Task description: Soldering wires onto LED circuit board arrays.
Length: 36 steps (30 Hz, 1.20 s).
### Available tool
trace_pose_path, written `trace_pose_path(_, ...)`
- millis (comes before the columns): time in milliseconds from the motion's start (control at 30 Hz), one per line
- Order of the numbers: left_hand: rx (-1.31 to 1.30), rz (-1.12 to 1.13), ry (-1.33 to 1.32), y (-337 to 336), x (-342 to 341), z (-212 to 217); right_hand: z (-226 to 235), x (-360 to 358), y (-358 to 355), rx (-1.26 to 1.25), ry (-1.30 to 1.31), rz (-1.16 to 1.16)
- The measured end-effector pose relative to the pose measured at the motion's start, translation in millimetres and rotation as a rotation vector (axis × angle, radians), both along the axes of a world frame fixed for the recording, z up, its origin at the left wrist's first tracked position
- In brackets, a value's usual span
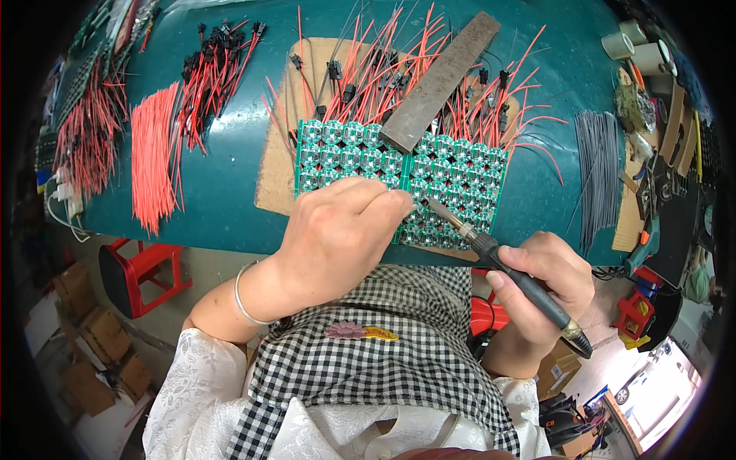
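Note:
My right hand grips a soldering iron by its dark handle. Its metal tip points up and left and comes down at the green circuit boards. Close to that tip, my left hand is closed in a pinch over the boards; whatever its fingertips hold is hidden. Both boards lie side by side, covered in rows of small round units. A flat metal bar lies slantwise across their far edge, over red and black wires with black connectors.
Beneath the boards is a brown backing sheet on the green table. Bundles of red wires, connector leads and grey wires lie around. Tools and white spools crowd the right. Below the left edge stands a red stool.

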<state>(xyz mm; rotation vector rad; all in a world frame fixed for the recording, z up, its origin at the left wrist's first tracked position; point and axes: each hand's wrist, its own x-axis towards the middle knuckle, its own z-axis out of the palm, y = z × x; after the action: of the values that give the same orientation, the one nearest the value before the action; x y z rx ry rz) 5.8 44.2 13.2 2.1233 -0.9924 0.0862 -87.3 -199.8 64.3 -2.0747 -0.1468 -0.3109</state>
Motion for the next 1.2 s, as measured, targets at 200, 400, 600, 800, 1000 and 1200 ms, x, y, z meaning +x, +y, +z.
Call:
trace_pose_path(200, 0.021, 0.009, 0.01, -3, 0, 0, 2, 3, 1, -0.013, -0.017, 0.041)
trace_pose_path(400, -0.033, 0.019, 0.012, 2, 1, 7, 8, 0, 1, -0.046, -0.034, 0.012)
trace_pose_path(600, -0.116, 0.073, 0.022, 6, -1, 12, 4, -3, 7, -0.032, -0.043, -0.017)
trace_pose_path(800, -0.044, 0.012, 0.044, 12, -4, 11, 10, -7, 14, -0.071, -0.027, -0.031)
trace_pose_path(1000, -0.1, 0.051, 0.054, 11, -6, 11, 6, -6, 22, -0.091, -0.054, -0.066)
trace_pose_path(1200, -0.179, 0.042, 0.008, 10, -3, 6, 17, -9, 26, -0.244, -0.038, 0.005)
